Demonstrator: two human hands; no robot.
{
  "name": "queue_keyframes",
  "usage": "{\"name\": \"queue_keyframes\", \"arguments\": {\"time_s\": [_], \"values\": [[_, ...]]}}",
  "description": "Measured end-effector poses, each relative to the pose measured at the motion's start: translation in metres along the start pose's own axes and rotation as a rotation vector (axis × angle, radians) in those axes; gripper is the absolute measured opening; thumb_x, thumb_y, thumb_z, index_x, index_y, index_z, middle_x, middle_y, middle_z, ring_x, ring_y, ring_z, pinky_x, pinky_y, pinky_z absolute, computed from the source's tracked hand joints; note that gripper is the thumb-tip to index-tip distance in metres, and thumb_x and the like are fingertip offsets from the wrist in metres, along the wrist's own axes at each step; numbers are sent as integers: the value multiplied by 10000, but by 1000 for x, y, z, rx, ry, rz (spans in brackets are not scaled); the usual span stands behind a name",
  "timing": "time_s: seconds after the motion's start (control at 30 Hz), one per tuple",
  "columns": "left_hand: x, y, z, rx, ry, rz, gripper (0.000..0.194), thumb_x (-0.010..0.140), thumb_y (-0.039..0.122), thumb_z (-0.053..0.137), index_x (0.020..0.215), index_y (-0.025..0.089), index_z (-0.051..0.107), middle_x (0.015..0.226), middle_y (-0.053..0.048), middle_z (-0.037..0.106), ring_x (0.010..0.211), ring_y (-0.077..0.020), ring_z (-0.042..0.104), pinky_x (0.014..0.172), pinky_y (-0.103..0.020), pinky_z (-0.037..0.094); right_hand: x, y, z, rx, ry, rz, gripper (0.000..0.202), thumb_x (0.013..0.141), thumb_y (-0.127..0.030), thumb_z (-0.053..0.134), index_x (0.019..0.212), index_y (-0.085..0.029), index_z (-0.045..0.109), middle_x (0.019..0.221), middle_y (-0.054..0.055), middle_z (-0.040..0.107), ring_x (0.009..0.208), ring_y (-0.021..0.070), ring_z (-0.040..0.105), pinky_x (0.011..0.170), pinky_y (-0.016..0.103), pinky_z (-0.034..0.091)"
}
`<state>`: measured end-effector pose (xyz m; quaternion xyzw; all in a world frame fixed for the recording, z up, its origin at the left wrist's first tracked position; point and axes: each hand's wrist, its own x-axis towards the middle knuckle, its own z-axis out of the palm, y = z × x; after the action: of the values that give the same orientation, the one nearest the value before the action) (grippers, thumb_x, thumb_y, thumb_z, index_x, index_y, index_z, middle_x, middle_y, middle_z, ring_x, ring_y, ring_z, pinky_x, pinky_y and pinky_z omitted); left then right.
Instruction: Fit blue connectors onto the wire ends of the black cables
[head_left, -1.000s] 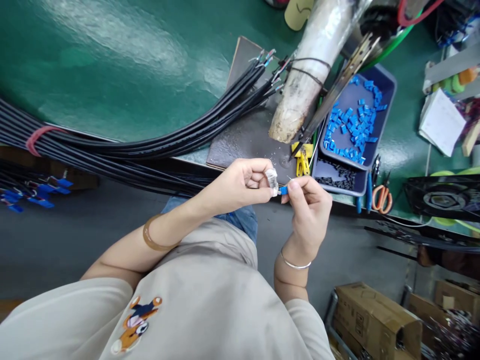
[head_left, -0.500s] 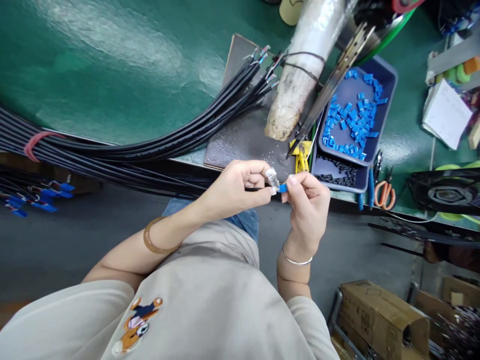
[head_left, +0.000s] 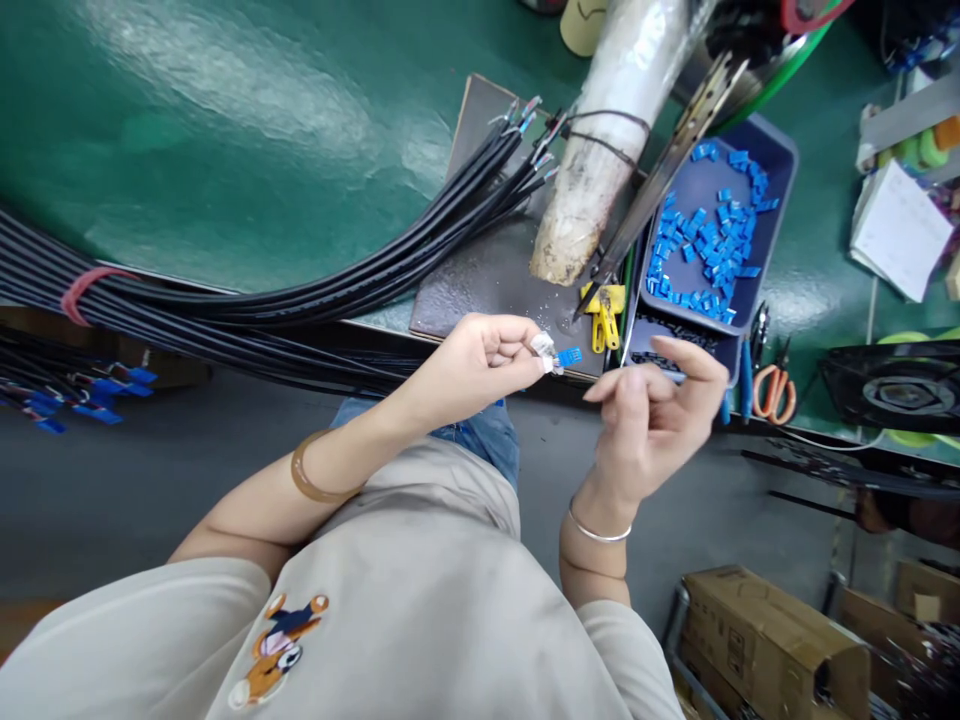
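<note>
My left hand (head_left: pixel 491 355) is closed in a pinch on the end of a black cable, its thumb and index finger wearing white tips. From that pinch a small blue connector (head_left: pixel 570 357) sticks out to the right, with short wires behind it. My right hand (head_left: pixel 652 415) is apart from the connector, to its right, in front of the lower tray. Its index finger is lifted and its fingers are spread, with nothing visible held in them. A thin metal rod (head_left: pixel 632 320) ends close to its fingertips. Yellow clip-like tools (head_left: pixel 604 315) lie just beyond the hands.
A grey tray (head_left: pixel 780 190) holds many blue connectors, above another tray with small black parts. A bundle of black cables (head_left: pixel 322 290) runs along the bench edge. A wrapped white tube (head_left: pixel 600 150) leans over a dark board (head_left: pixel 457 290). Orange-handled scissors (head_left: pixel 774 392) lie right.
My right hand has let go of the blue connector and moved right, its fingers spreading. My left hand stays nearly in place, still pinching the cable end.
</note>
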<state>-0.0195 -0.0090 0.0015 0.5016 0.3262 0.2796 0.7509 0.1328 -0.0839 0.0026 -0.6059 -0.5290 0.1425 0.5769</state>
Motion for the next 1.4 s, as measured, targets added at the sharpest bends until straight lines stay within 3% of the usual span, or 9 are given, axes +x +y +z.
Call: {"name": "queue_keyframes", "arguments": {"time_s": [0.1,0.17,0.23,0.3,0.6,1.17,1.4], "values": [[3,0,-1,-14,4,-5,137,827,215,616,733,137,552,551,63,402,502,-37,317,468,-182,222,-4,0,-5,-147,47,-102,229,921,-138,581,1124,-244,592,858,-31,747,573,89,689,508,212,541],[6,0,-2,-20,5,2,132,831,217,618,743,138,559,551,58,424,499,-38,331,469,-183,228,-4,2,-5,-264,3,-198,191,871,-109,649,1017,-231,630,948,-8,766,768,146,760,672,276,629],[8,1,-2,-25,13,15,130,831,212,618,740,140,559,553,53,443,498,-39,348,472,-184,238,-2,4,-3,-321,-77,-290,174,839,-91,680,950,-216,630,1039,19,767,905,173,764,791,314,646],[11,2,-1,-28,20,30,133,822,199,621,722,141,554,551,49,455,499,-40,365,476,-186,251,0,8,0,-314,-127,-328,160,848,-86,658,939,-208,607,1118,46,755,945,174,760,795,308,650],[20,8,3,-48,113,55,105,737,113,639,683,138,552,524,70,411,483,-27,324,479,-179,249,10,12,5,-297,-135,-337,149,854,-96,644,932,-213,594,1129,52,754,938,180,762,773,322,663],[23,13,5,-57,152,53,172,703,125,611,628,166,461,530,74,336,483,-29,256,466,-208,192,20,3,7,-260,-141,-294,112,858,-109,647,908,-207,628,1115,50,752,954,193,758,802,350,669],[22,10,5,-20,121,35,158,736,117,604,654,160,476,528,80,334,487,-27,257,471,-210,190,17,9,6,-286,-138,-304,149,828,-95,671,890,-217,614,1078,47,767,909,174,764,777,302,662]]}}
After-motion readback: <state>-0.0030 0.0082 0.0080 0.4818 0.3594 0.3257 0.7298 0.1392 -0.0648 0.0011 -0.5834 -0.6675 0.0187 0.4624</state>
